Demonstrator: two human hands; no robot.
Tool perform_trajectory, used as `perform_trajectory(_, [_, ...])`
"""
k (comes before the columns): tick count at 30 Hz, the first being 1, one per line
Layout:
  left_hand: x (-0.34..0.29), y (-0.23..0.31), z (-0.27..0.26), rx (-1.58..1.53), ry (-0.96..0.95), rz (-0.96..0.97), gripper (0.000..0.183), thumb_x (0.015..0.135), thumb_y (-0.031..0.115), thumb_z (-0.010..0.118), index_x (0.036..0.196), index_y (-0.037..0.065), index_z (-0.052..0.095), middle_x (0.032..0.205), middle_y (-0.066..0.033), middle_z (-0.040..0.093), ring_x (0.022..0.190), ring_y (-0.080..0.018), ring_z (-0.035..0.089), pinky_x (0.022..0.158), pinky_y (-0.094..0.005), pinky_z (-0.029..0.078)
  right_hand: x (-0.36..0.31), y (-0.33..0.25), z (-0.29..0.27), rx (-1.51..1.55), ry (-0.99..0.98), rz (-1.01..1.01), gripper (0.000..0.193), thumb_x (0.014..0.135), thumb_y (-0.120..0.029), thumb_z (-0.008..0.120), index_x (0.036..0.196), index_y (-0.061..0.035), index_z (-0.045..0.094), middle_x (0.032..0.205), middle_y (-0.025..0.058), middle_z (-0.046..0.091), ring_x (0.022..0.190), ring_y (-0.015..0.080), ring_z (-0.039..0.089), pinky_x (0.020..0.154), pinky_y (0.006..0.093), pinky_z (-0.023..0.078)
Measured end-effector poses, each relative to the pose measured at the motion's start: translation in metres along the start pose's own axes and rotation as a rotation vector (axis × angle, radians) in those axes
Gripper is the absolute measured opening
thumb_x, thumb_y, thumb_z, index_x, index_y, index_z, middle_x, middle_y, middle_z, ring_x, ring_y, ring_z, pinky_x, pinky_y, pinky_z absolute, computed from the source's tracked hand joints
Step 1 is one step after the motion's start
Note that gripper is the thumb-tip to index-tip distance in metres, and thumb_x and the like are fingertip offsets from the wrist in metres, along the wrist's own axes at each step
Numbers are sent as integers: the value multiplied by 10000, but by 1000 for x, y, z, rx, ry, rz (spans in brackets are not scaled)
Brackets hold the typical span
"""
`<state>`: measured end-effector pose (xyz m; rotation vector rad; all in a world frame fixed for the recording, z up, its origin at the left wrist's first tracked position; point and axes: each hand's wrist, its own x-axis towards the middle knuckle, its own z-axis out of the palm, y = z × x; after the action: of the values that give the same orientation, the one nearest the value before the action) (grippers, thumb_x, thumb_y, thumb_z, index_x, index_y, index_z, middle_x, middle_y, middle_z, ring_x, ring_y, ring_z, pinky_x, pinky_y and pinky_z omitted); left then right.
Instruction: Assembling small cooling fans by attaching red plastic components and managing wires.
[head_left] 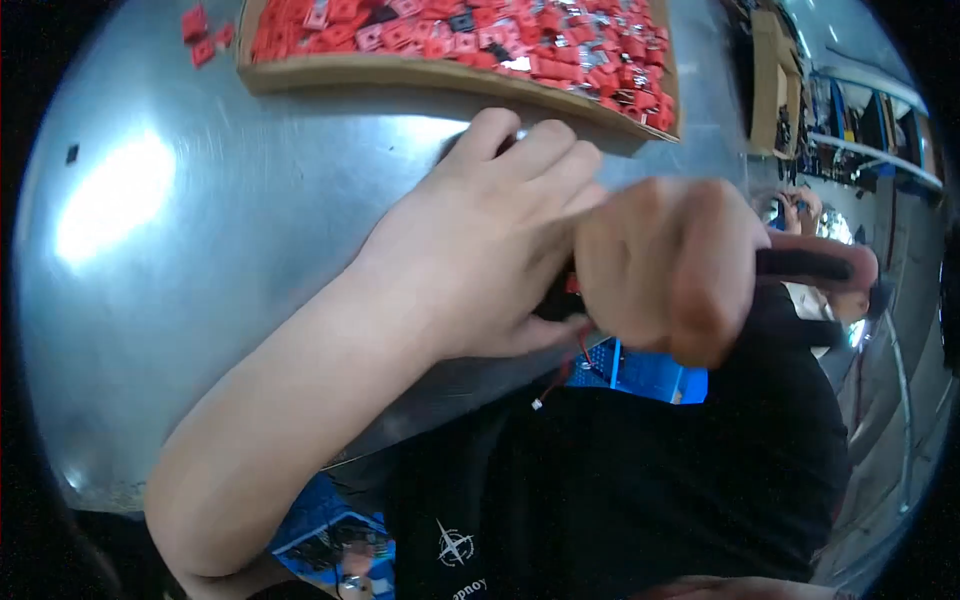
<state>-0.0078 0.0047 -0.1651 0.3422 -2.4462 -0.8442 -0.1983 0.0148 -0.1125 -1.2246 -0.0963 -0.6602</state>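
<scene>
My left hand [490, 235] reaches over the near edge of the metal table with its fingers curled under. Beneath its palm a dark shape with a small red part [573, 284] shows partly; the rest is hidden. Thin red wires hang below, ending in a small white connector [537, 404]. My right hand [670, 270] is raised beside the left hand, blurred and closed in a fist. Out of its right side sticks a reddish handle with a black strip [805, 264]; the tool's other end is hidden.
At the far side stands a shallow cardboard box [400, 70] full of red plastic parts with some black ones. Several loose red parts [203, 50] lie left of it, and a small black piece [72, 154] lies farther left. Blue crates [660, 377] stand below the table edge.
</scene>
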Motion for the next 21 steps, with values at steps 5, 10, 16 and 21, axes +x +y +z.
perform_trajectory(5, [4, 7, -1, 173, 100, -92, 707, 671, 472, 835, 1173, 26, 616, 1132, -143, 547, 1183, -341, 517, 1011, -483, 380, 4, -27, 31, -296, 556, -13, 787, 870, -820, 628, 1050, -62, 520, 777, 23, 537, 576, 136, 515, 526, 275, 413])
perform_trajectory(10, [2, 14, 7, 355, 169, -206, 654, 675, 454, 853, 1088, 34, 568, 1137, -128, 551, 1174, -320, 526, 948, -456, 395, -12, 0, 37, -236, 797, -280, 1299, 536, -1166, 323, 1171, -43, 473, 910, 80, 472, 768, 165, 478, 719, 315, 437])
perform_trajectory(16, [7, 19, 2, 400, 178, -223, 666, 655, 427, 877, 1107, 42, 576, 1147, -130, 558, 1186, -326, 526, 959, -457, 389, -17, -2, 45, -283, 838, -261, 1177, 603, -1100, 403, 1153, -61, 458, 891, 65, 465, 751, 162, 484, 694, 319, 418])
perform_trajectory(21, [11, 21, 6, 386, 169, -231, 697, 633, 394, 885, 1152, 49, 573, 1155, -140, 563, 1182, -358, 527, 968, -474, 381, -17, 2, 55, -273, 997, -178, 1079, 655, -1061, 499, 1125, -91, 445, 840, 54, 445, 679, 151, 464, 651, 308, 408])
